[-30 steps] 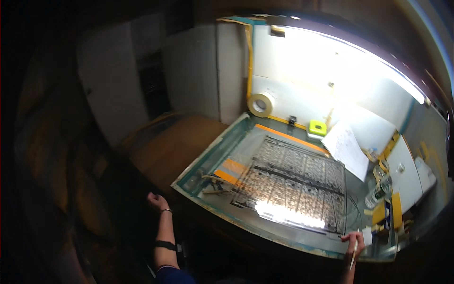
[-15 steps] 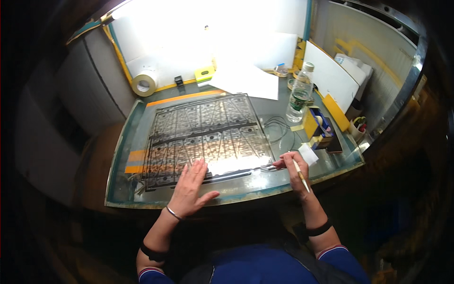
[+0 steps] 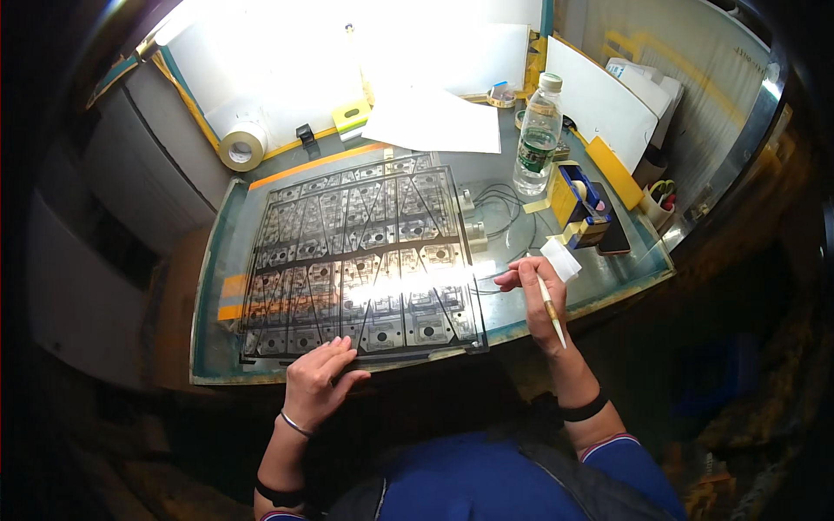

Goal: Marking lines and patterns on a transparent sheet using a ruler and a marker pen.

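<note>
A see-through film sheet [image 3: 360, 260] with a dense black pattern of repeated blocks lies over the glass-topped table. Its far edge shows a doubled outline, as of another patterned sheet beneath. At the near edge rests my left hand [image 3: 320, 382], fingertips bent together on the sheet and thumb held apart. My right hand [image 3: 540, 300] is just off the sheet's right side. It grips a slim pale pen-like tool [image 3: 549, 304] whose narrow white end points back toward me. The right fingertips reach toward the sheet, but a small gap shows.
A clear plastic bottle [image 3: 536, 139] stands back right, beside a blue-and-yellow tape dispenser [image 3: 580, 204] and a phone [image 3: 617, 226]. Loose cables [image 3: 504, 208] lie nearby. A tape roll [image 3: 243, 146] and white paper [image 3: 443, 122] are at the back. Orange tape [image 3: 230, 300] marks the left.
The patterned film has slid toward me and turned slightly, its near right corner coming closest. My left hand has come back with it, fingers more bent. My right hand still keeps the tool.
</note>
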### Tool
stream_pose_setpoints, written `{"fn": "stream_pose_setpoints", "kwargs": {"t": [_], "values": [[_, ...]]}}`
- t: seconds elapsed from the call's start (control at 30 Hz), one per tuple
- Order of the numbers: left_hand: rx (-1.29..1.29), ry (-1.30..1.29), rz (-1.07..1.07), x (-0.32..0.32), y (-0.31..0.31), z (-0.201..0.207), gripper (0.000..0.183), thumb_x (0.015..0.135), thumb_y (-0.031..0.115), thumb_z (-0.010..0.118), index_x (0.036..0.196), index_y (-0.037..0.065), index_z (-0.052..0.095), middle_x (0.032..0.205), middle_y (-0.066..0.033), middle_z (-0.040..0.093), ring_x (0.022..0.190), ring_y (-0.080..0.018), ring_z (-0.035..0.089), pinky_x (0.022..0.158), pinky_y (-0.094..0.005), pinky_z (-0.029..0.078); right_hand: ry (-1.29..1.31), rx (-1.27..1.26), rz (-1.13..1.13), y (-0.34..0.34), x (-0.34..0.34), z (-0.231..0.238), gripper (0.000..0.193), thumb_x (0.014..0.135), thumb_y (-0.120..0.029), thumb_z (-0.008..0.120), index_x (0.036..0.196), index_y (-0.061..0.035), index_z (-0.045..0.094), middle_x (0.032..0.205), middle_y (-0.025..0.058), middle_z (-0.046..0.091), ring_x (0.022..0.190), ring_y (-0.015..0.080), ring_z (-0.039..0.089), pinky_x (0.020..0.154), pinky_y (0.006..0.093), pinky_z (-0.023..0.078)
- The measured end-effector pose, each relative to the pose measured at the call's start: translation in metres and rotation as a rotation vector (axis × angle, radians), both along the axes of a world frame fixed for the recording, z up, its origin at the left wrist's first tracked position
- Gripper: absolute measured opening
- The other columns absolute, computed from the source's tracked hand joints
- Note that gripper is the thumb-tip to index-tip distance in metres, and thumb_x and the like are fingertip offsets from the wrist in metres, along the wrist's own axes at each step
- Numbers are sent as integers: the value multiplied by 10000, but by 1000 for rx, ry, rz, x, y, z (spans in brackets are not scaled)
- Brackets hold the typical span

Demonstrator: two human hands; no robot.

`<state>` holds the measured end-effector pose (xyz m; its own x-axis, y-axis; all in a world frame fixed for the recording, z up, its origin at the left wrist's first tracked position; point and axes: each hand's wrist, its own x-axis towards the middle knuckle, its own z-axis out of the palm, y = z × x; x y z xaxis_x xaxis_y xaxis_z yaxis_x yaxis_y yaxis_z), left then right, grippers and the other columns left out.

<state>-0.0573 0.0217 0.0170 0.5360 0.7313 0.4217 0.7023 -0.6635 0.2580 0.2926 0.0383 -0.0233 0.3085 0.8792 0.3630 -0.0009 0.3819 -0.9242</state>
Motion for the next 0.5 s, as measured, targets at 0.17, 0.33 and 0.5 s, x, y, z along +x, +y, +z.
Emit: {"fn": "stream_pose_setpoints", "kwargs": {"t": [0.17,0.33,0.5], "values": [[52,-13,-4,1,4,0,281,771,235,827,943,40,719,993,-132,738,974,-310,710,856,-377,580,-4,-8,10,1,0,0,235,1042,-187,497,1026,22,603,825,126,713,749,146,652,728,287,536],[152,63,-63,9,-1,8,291,742,226,837,920,34,709,947,-113,735,920,-294,716,849,-370,580,-29,-6,8,0,1,0,231,1040,-183,498,1028,23,602,823,130,715,757,153,667,732,290,541],[130,4,-62,4,-1,0,204,766,96,802,934,29,707,932,-130,738,872,-302,727,794,-373,589,-33,5,10,0,1,0,232,1041,-184,497,1026,21,603,825,130,717,763,158,673,733,290,543]]}}
